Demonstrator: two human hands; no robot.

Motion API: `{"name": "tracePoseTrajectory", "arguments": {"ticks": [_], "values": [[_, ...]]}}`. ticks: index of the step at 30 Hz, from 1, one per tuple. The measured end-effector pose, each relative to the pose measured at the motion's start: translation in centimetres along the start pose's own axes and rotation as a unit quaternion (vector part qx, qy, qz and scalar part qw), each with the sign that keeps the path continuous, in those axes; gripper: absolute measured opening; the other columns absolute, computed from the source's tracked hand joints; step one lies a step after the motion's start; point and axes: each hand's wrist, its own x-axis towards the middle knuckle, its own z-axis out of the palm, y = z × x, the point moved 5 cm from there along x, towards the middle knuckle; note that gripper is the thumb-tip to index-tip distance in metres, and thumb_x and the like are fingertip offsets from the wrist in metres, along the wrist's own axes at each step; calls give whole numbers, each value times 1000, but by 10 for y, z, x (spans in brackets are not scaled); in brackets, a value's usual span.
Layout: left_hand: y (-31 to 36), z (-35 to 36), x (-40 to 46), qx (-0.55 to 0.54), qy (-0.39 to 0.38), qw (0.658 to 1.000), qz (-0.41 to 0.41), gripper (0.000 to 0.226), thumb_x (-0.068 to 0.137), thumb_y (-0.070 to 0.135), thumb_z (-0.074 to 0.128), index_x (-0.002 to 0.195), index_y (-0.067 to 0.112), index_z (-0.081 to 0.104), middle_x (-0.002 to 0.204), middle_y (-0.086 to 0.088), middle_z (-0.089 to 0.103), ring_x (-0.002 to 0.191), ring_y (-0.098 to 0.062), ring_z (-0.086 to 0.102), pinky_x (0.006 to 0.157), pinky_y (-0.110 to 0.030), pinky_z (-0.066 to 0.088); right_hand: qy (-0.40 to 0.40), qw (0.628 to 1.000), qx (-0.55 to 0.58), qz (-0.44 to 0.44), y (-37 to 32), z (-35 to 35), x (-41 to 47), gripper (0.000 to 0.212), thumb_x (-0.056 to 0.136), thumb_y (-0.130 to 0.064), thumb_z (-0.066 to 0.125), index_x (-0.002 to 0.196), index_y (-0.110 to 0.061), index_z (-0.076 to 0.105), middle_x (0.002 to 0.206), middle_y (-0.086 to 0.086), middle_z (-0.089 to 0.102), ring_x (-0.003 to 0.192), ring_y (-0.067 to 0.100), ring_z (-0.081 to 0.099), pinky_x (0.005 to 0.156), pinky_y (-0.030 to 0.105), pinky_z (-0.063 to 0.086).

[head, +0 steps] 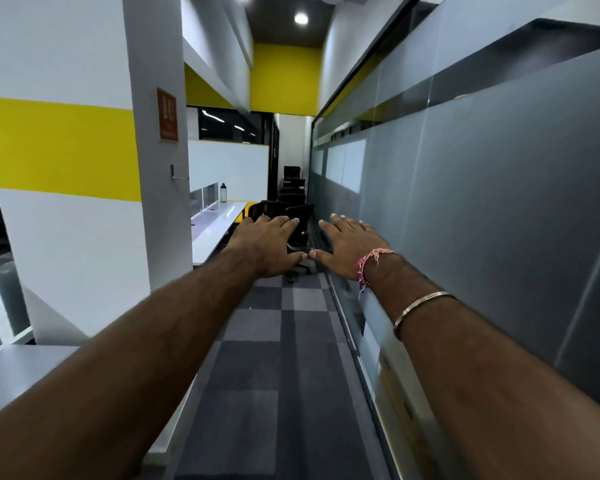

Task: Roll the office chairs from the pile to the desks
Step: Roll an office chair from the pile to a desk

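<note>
Reaching left hand [269, 244], right hand [347, 244], both spread, office chairs [297, 220] beyond

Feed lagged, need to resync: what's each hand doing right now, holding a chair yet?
Left hand: open, fingers spread, holding nothing.
Right hand: open, fingers spread, holding nothing.
Black office chairs stand farther down the aisle, untouched.
</note>
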Motion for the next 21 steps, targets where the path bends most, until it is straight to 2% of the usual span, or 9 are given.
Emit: {"name": "tracePoseTrajectory", "arguments": {"ticks": [7,14,21], "values": [[-25,58,141,-27,0,999,-26,84,97,73,40,164,27,22,168,3,30,150,-29,35,114,-49,34,-7,1000,-4,-16,65,58,136,82,94,-71,31,158,-23,14,166,6,11,152,23,10,122,48,13],[-76,168,280,-64,-23,997,-32,82,98,70,44,164,28,22,169,4,29,150,-28,33,115,-52,36,-18,1000,9,-18,88,160,277,78,96,-66,34,158,-23,15,165,7,12,151,23,13,122,39,13],[-149,255,424,-63,-42,997,-8,83,97,70,45,164,27,23,168,3,30,148,-29,36,114,-52,39,-31,999,35,15,105,247,430,78,96,-65,35,158,-21,16,165,8,13,151,22,12,123,40,11]]}}
